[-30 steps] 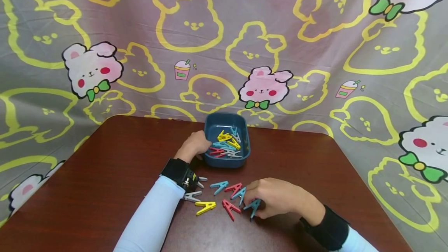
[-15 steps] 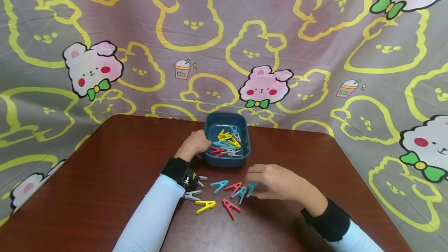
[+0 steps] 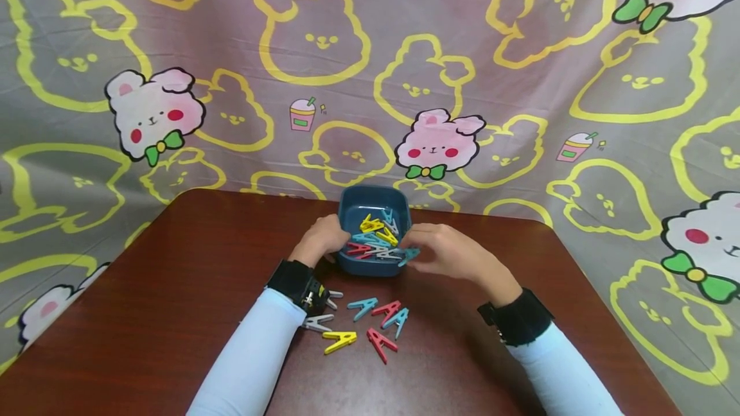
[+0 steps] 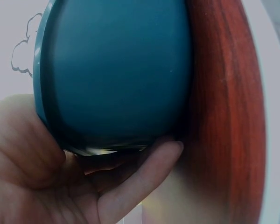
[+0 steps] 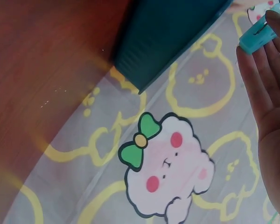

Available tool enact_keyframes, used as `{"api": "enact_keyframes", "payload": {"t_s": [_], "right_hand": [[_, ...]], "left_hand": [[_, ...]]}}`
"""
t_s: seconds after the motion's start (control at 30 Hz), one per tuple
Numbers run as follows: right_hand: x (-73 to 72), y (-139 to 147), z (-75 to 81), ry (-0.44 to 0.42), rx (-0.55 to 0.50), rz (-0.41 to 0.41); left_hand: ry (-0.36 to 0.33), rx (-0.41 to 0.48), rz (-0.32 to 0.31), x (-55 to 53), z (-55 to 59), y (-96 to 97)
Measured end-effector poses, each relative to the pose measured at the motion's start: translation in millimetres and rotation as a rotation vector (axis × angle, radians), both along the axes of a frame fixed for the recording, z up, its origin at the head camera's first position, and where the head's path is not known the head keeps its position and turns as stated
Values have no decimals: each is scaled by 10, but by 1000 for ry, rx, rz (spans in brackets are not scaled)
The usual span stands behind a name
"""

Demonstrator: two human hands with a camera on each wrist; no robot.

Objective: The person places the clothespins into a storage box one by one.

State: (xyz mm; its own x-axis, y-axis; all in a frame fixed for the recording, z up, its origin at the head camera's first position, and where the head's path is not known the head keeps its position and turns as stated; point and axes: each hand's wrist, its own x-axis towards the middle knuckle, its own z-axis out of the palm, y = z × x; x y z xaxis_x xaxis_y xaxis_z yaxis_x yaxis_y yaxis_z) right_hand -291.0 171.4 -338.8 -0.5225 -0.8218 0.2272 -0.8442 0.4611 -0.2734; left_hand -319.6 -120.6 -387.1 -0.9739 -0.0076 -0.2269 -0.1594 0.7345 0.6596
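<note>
A dark blue plastic bin (image 3: 372, 268) stands toward the back of the table with several clothespins inside, yellow, red, light blue and grey. My left hand (image 3: 320, 236) grips the bin's left side; the left wrist view shows the thumb side at the rim and fingers against the bin wall (image 4: 116, 70). My right hand (image 3: 442, 250) is at the bin's right front corner, pinching a light blue clothespin (image 5: 257, 35) between thumb and fingers. In the head view that clothespin overlaps the bin's rim.
In front of the bin lie loose clothespins: a yellow one (image 3: 340, 341), a red one (image 3: 381, 344), another red one (image 3: 386, 311), two light blue ones, and grey ones (image 3: 318, 323) partly behind the left wrist. A patterned curtain (image 3: 231, 82) hangs behind the table.
My right hand has picked up the light blue clothespin from the right of the loose ones and carried it back to the bin's right side. The left hand stays on the bin.
</note>
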Motion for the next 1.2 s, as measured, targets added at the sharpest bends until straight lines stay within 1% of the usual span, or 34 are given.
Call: {"api": "enact_keyframes", "payload": {"t_s": [0.17, 0.3, 0.43, 0.53, 0.73, 0.8, 0.83, 0.97, 1.03, 1.07, 1.1, 1.13, 1.2], "right_hand": [[-246, -105, 60, -20, -79, -61], [-467, -194, 96, -34, -135, -146], [-671, -268, 98, -87, -197, -238], [-780, -315, 89, -134, -246, -301], [-932, -382, 58, -216, -321, -411], [-979, -416, 34, -226, -323, -441], [-1002, -437, 19, -225, -315, -450], [-1084, -529, -55, -205, -238, -464], [-1114, -572, -90, -206, -208, -469], [-1126, -591, -105, -211, -196, -472], [-1139, -613, -123, -217, -188, -474], [-1149, -633, -136, -225, -181, -475], [-1166, -675, -164, -235, -163, -470]], "left_hand": [[6, -3, 4, -3, -16, -13], [0, 1, 10, 14, -20, -16], [-7, -1, 13, 23, -19, -2], [-10, -7, 12, 10, -29, 12], [-46, 7, -5, -31, -54, 50], [-57, 16, -9, -43, -51, 63], [-46, 16, -22, -143, -169, 26], [-44, 9, -12, -168, -159, 9], [-46, 8, -9, -198, -174, -17], [-62, 10, 6, -127, -65, 8], [-53, 8, -5, -224, -180, -39], [-50, -1, -9, -287, -246, -64], [-57, -7, -9, -359, -316, -98]]}}
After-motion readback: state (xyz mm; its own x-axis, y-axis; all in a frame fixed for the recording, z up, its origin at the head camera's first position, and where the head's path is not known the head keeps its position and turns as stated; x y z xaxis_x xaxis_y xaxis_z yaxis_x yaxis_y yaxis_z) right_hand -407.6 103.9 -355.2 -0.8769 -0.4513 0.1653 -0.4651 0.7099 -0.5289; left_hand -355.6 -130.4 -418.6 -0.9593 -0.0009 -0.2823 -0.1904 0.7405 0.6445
